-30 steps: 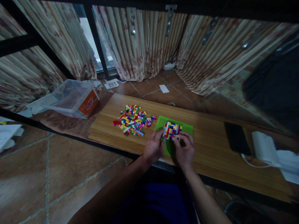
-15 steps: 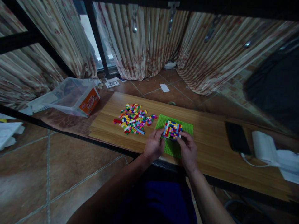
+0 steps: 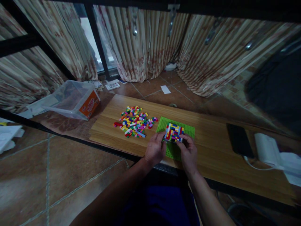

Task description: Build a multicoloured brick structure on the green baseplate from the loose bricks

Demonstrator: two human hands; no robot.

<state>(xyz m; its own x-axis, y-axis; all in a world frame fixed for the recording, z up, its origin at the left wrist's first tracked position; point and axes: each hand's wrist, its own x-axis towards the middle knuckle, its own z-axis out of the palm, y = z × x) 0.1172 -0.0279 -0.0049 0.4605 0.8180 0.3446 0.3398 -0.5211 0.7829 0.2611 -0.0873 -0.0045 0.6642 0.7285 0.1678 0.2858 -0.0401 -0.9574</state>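
A block of many-coloured small bricks stands on a green baseplate on the wooden tabletop. My left hand is closed on the block's near left corner, fingers curled against it. My right hand grips the block's near right side, thumb and fingers pinched on its edge. A loose heap of coloured bricks lies on the wood to the left of the plate, a short way from my left hand.
A clear plastic tub with an orange label lies tipped at the table's far left. A black phone and a white charger with cable lie at the right. Striped curtains hang behind; tiled floor lies below.
Both hands stay at the brick block; my right hand has shifted slightly along its near right edge. The camera has moved a little.
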